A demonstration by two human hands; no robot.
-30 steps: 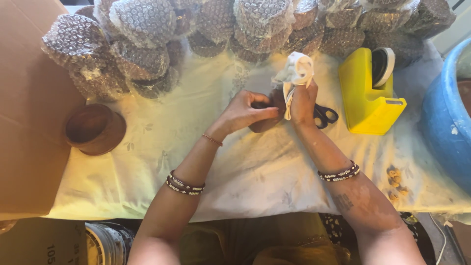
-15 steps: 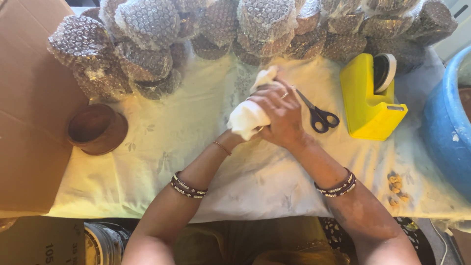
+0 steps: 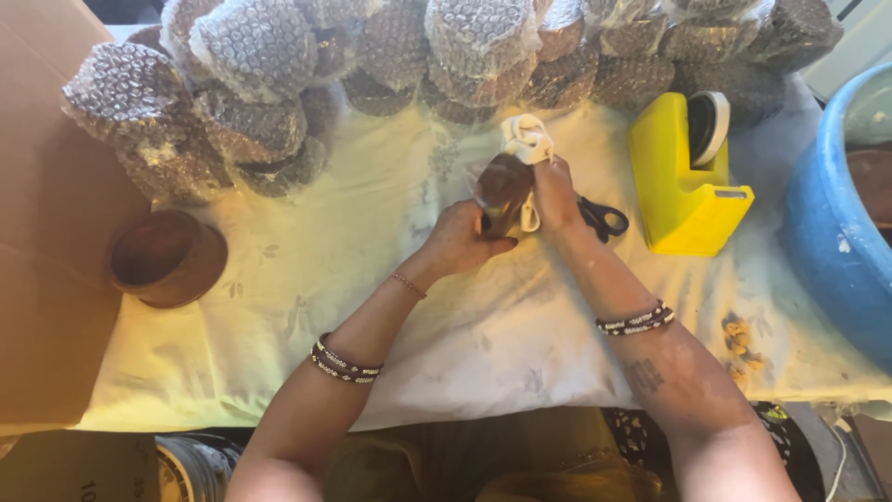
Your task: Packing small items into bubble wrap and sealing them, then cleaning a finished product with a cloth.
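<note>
My left hand (image 3: 462,240) grips a small brown wooden bowl (image 3: 503,186) from below, holding it up over the white cloth-covered table (image 3: 279,307). My right hand (image 3: 555,191) clutches a crumpled white cloth (image 3: 526,139) and presses it against the bowl's right side. Both wrists wear dark beaded bracelets. Black-handled scissors (image 3: 602,220) lie just right of my right hand, partly hidden behind it.
A yellow tape dispenser (image 3: 683,191) stands at the right. Several bubble-wrapped bundles (image 3: 251,56) are piled along the far edge. Another brown wooden bowl (image 3: 167,258) sits at the left beside a cardboard sheet (image 3: 42,232). A blue tub (image 3: 841,223) stands at far right.
The white cloth covered the bowl under my right hand half a second ago; now the bowl's brown surface shows, with the cloth bunched at its upper right.
</note>
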